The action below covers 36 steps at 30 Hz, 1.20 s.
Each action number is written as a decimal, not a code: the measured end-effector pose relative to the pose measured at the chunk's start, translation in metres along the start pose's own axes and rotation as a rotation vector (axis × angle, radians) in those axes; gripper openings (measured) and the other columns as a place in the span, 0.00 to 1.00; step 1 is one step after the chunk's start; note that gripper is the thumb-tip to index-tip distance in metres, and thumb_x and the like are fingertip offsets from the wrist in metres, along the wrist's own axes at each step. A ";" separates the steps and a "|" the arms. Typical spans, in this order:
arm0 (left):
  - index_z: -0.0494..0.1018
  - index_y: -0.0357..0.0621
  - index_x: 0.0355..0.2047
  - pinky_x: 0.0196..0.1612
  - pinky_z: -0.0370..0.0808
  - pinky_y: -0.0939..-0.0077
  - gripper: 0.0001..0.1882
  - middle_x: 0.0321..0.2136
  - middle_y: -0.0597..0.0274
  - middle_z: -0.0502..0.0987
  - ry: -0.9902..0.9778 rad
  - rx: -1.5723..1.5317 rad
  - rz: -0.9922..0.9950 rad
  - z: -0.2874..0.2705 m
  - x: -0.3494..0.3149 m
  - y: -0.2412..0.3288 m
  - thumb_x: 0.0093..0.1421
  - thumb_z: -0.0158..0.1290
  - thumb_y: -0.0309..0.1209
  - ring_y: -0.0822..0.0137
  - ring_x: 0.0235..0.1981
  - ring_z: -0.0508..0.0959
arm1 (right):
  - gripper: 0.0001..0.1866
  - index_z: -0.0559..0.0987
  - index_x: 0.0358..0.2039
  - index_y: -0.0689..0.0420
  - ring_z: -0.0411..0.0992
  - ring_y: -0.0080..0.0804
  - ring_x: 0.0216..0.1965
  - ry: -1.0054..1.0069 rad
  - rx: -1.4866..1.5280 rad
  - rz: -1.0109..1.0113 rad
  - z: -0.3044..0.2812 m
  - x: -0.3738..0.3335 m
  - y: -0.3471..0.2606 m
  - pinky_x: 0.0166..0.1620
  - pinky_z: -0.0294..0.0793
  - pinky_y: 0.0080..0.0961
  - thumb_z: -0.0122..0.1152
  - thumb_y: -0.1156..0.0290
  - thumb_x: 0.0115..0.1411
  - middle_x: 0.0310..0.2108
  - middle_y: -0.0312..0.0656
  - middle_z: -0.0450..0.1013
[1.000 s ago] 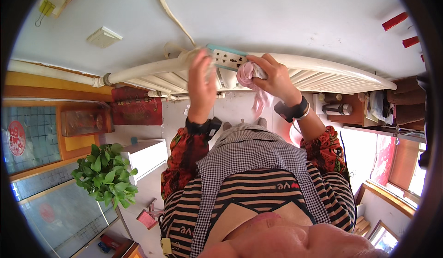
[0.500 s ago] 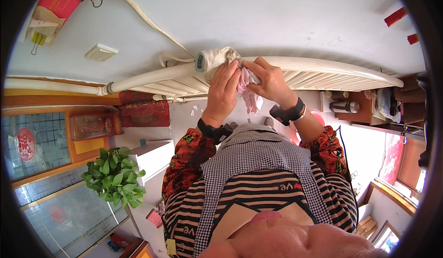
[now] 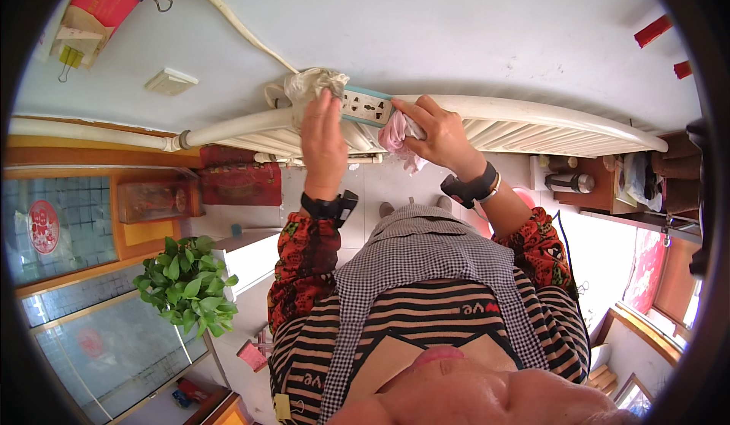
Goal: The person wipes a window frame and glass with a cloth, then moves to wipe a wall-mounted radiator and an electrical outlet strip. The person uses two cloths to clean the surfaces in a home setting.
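Observation:
A long white power strip with light blue edges point(image 3: 366, 108) lies along the top of the white radiator, its sockets facing up. A crumpled whitish plastic bag point(image 3: 308, 84) is bunched over its left end. My left hand point(image 3: 325, 140), slightly blurred, has its fingers stretched out and lying against the bag; its thumb is hidden. My right hand point(image 3: 443, 132) is closed on a pink and white cloth point(image 3: 397, 132), with the thumb and index finger at the strip's right end. The cloth's lower part hangs down in front of the radiator.
The radiator point(image 3: 532, 109) runs along the wall, with a pale cable point(image 3: 236, 22) rising from the bag's side. A wall switch point(image 3: 172, 82) is at left. A leafy plant point(image 3: 186, 284) stands lower left; a shelf with a flask point(image 3: 570, 182) is at right.
The bag has slid left along the strip with my left hand, baring the sockets. My right hand has stayed in nearly the same place, and the pink cloth is now bunched closer under it.

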<state>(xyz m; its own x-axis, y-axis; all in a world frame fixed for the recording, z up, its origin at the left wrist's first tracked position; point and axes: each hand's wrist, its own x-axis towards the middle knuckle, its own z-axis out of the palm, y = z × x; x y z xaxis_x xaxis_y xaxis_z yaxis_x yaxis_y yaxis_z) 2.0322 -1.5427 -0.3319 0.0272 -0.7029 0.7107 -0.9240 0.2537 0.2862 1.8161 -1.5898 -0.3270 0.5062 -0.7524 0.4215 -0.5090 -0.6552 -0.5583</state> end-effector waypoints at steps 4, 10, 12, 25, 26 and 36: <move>0.74 0.34 0.49 0.61 0.70 0.55 0.19 0.54 0.51 0.74 -0.169 -0.116 0.324 0.000 0.001 0.015 0.56 0.52 0.16 0.49 0.57 0.73 | 0.33 0.78 0.56 0.47 0.74 0.41 0.28 0.039 0.050 0.001 0.001 0.000 -0.001 0.30 0.77 0.34 0.69 0.67 0.44 0.32 0.39 0.71; 0.72 0.34 0.55 0.62 0.68 0.55 0.24 0.56 0.51 0.73 0.023 -0.012 0.070 -0.005 -0.003 0.004 0.56 0.49 0.14 0.48 0.58 0.72 | 0.33 0.78 0.55 0.47 0.74 0.41 0.28 0.017 0.022 0.016 0.002 0.000 0.000 0.31 0.77 0.35 0.69 0.67 0.44 0.32 0.39 0.71; 0.71 0.33 0.56 0.63 0.68 0.55 0.25 0.57 0.51 0.72 -0.150 -0.131 0.240 0.006 -0.015 0.015 0.56 0.49 0.14 0.49 0.59 0.71 | 0.33 0.78 0.55 0.47 0.74 0.41 0.28 0.020 0.043 0.015 0.003 -0.001 0.000 0.31 0.77 0.35 0.69 0.67 0.44 0.32 0.39 0.71; 0.74 0.35 0.52 0.60 0.70 0.57 0.22 0.57 0.51 0.73 -0.018 -0.016 -0.041 0.001 -0.015 0.011 0.57 0.50 0.14 0.50 0.58 0.73 | 0.34 0.77 0.57 0.48 0.72 0.42 0.26 0.046 0.086 0.011 0.003 -0.001 -0.002 0.31 0.74 0.35 0.66 0.74 0.44 0.33 0.42 0.70; 0.74 0.34 0.52 0.61 0.70 0.57 0.21 0.57 0.51 0.73 0.028 -0.047 -0.179 0.000 -0.014 0.010 0.57 0.49 0.14 0.50 0.58 0.72 | 0.34 0.77 0.56 0.48 0.72 0.42 0.26 0.050 0.091 0.016 0.004 -0.001 -0.002 0.31 0.74 0.35 0.66 0.74 0.44 0.33 0.42 0.70; 0.76 0.34 0.44 0.50 0.76 0.67 0.15 0.46 0.51 0.78 0.125 -0.522 -0.271 -0.013 -0.036 0.012 0.57 0.49 0.16 0.57 0.47 0.79 | 0.31 0.78 0.55 0.47 0.74 0.43 0.28 0.014 0.108 0.078 0.001 0.000 -0.001 0.33 0.76 0.36 0.66 0.70 0.45 0.33 0.41 0.72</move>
<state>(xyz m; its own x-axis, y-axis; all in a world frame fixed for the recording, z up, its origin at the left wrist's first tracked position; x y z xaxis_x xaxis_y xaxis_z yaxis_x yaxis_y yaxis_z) 2.0250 -1.5057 -0.3454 0.3095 -0.7126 0.6296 -0.5696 0.3912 0.7228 1.8174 -1.5893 -0.3275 0.4577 -0.8020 0.3838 -0.4683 -0.5844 -0.6627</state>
